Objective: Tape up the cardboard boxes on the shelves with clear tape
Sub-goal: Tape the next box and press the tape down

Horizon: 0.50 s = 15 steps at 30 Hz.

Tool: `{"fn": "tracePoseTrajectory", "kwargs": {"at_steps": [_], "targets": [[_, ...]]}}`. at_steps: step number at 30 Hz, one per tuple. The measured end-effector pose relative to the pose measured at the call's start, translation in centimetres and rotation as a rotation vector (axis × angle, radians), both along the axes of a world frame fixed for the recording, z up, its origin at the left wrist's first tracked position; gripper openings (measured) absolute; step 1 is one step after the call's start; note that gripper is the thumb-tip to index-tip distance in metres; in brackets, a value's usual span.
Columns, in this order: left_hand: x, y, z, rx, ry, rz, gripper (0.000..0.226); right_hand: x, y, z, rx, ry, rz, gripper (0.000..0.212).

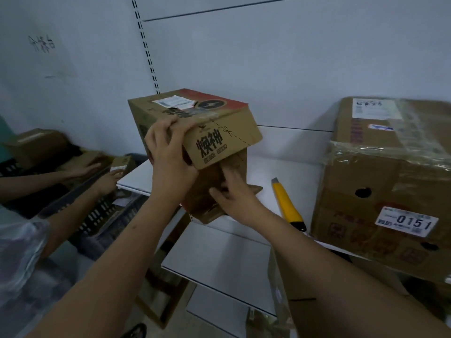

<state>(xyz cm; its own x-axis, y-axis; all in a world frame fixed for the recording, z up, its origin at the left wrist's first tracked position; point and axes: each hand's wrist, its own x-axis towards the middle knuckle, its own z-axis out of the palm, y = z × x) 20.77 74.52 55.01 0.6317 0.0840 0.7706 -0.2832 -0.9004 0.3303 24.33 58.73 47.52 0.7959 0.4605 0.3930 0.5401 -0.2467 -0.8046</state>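
Observation:
A brown cardboard box (195, 113) with black printing and a white label stands tilted on the white shelf (263, 172), one flap hanging open toward me. My left hand (168, 152) grips the box's upper front edge, fingers curled over the top. My right hand (234, 193) presses with straight fingers against the lower flap on the front. No tape roll shows in view.
A yellow utility knife (286, 202) lies on the shelf just right of the box. A large taped box (385, 181) with a "0151" label fills the shelf's right side. Another person's hands (107, 179) work over small boxes in a dark crate (97, 211) at left. Lower shelves hold more cartons.

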Motion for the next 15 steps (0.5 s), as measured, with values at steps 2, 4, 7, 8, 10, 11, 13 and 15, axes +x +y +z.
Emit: {"fn": "tracePoseTrajectory", "kwargs": {"at_steps": [2,4,7,8,10,11,13,15], "targets": [[-0.5,0.2,-0.3,0.119,0.11,-0.095,0.064,-0.5,-0.4,0.0,-0.115,0.023,0.105,0.081],[-1.2,0.8,-0.1,0.145,0.193,-0.2,0.063,-0.8,-1.9,-0.4,-0.271,-0.08,0.05,0.089],[-1.7,1.3,0.3,0.126,0.205,-0.191,0.044,-1.5,-4.3,-1.4,-0.433,-0.392,-0.105,0.079],[-1.6,1.4,0.3,0.115,0.185,-0.145,0.037,-1.7,-4.9,-1.6,-0.439,-0.453,-0.141,0.074],[-1.4,1.4,0.1,0.116,0.106,-0.061,0.033,-1.5,-5.9,-1.7,-0.578,-0.531,-0.205,0.081],[-1.4,1.5,-0.1,0.109,0.062,-0.051,0.037,-1.3,-6.2,-1.6,-0.693,-0.532,-0.225,0.09],[-1.3,1.7,-0.2,0.065,0.02,-0.065,0.055,-0.8,-6.4,-1.0,-0.811,-0.389,-0.239,0.106],[-1.4,2.0,0.2,0.025,0.04,-0.066,0.071,0.0,-5.9,-0.1,-0.684,-0.171,-0.236,0.114]]}}
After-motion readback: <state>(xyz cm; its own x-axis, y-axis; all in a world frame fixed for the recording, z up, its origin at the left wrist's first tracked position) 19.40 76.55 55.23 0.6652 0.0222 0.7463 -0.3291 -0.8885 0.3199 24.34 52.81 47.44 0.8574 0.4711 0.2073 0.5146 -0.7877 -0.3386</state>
